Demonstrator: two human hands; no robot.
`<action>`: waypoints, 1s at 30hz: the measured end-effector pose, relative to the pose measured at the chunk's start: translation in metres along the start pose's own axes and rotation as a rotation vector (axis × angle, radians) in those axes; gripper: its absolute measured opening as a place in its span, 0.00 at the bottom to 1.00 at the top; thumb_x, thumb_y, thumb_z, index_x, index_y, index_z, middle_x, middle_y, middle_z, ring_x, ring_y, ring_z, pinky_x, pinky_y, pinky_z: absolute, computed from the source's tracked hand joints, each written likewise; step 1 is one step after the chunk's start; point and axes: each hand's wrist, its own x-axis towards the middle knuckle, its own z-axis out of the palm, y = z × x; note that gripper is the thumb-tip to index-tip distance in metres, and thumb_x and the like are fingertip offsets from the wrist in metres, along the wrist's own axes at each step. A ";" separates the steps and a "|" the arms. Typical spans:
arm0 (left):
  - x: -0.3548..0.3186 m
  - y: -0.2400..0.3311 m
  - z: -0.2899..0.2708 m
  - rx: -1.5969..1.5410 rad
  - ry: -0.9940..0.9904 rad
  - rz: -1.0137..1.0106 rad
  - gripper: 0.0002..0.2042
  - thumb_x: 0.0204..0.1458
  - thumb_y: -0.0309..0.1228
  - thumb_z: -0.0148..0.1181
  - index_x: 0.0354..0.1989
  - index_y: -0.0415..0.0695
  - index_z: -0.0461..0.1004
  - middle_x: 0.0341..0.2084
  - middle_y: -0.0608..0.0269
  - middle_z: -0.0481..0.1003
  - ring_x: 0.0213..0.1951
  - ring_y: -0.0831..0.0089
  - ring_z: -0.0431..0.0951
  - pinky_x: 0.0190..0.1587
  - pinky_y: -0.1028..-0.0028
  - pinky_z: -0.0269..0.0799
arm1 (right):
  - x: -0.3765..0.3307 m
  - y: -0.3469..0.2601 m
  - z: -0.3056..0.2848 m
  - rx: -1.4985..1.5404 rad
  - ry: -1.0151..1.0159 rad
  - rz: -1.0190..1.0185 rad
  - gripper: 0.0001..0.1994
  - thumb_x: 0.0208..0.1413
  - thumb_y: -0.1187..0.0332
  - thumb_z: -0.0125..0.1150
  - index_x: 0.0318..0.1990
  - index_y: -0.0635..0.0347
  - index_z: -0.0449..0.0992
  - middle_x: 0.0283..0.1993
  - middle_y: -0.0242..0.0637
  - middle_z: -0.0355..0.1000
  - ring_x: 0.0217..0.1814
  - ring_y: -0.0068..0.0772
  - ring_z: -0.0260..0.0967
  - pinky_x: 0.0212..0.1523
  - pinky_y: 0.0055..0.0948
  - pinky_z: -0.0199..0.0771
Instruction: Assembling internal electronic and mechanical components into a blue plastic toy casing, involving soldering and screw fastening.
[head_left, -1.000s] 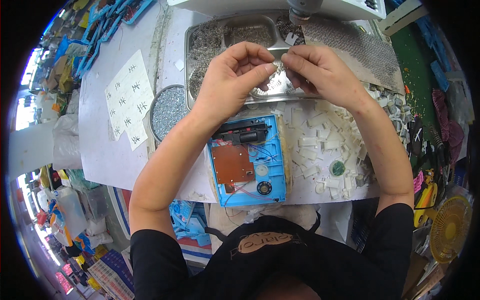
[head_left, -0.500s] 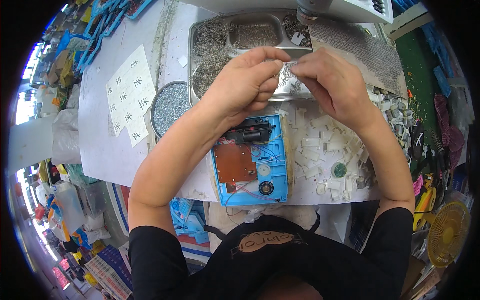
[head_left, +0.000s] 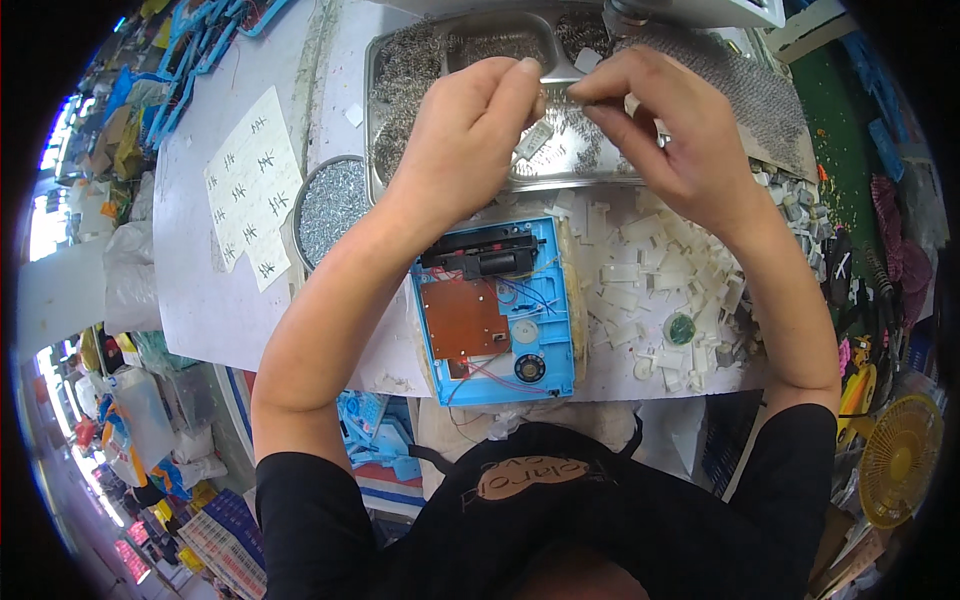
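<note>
Over the metal tray, my left hand (head_left: 465, 135) is closed, its thumb and fingertips pinched together. A small pale grey rectangular piece (head_left: 534, 141) sticks out below its fingers. My right hand (head_left: 675, 130) is beside it, thumb and forefinger almost meeting; whatever they pinch is too small to name. The compartment tray (head_left: 590, 180) beneath both hands holds many small wire springs (head_left: 405, 75). Nearer to me lies an open blue plastic casing (head_left: 558, 330) with a brown circuit board (head_left: 460, 318), a black mechanism (head_left: 500, 262), a round speaker (head_left: 530, 368) and thin wires.
A round pan of small screws (head_left: 340, 215) stands left of the tray, beside a handwritten paper sheet (head_left: 255, 190). Loose white plastic parts (head_left: 650, 275) and a green round item (head_left: 679, 328) lie on the right. More springs cover a board (head_left: 770, 110) at the far right.
My hands have moved slightly apart, the left one turning so its back shows more. The pale grey piece has come into sight below it. The view has shifted a little.
</note>
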 end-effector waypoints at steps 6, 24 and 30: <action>0.022 0.011 -0.007 -0.035 -0.233 -0.523 0.24 0.62 0.46 0.54 0.15 0.45 0.68 0.11 0.73 0.63 0.15 0.82 0.59 0.17 0.76 0.52 | 0.019 -0.003 -0.006 -0.196 -0.039 -0.406 0.16 0.42 0.81 0.67 0.42 0.62 0.75 0.37 0.39 0.75 0.39 0.46 0.74 0.37 0.35 0.76; 0.019 0.029 0.003 -0.215 -0.096 -0.317 0.12 0.61 0.32 0.61 0.46 0.35 0.76 0.27 0.65 0.76 0.25 0.82 0.73 0.29 0.81 0.71 | 0.015 0.002 -0.023 0.547 0.011 0.540 0.04 0.55 0.78 0.64 0.37 0.68 0.79 0.35 0.34 0.78 0.32 0.16 0.73 0.32 0.18 0.75; 0.034 0.005 -0.029 -0.678 -0.546 -0.422 0.11 0.63 0.34 0.56 0.31 0.40 0.73 0.23 0.66 0.74 0.23 0.79 0.73 0.24 0.76 0.68 | 0.011 0.023 -0.018 0.164 0.015 0.046 0.05 0.58 0.76 0.62 0.41 0.66 0.78 0.36 0.35 0.78 0.34 0.26 0.75 0.34 0.21 0.77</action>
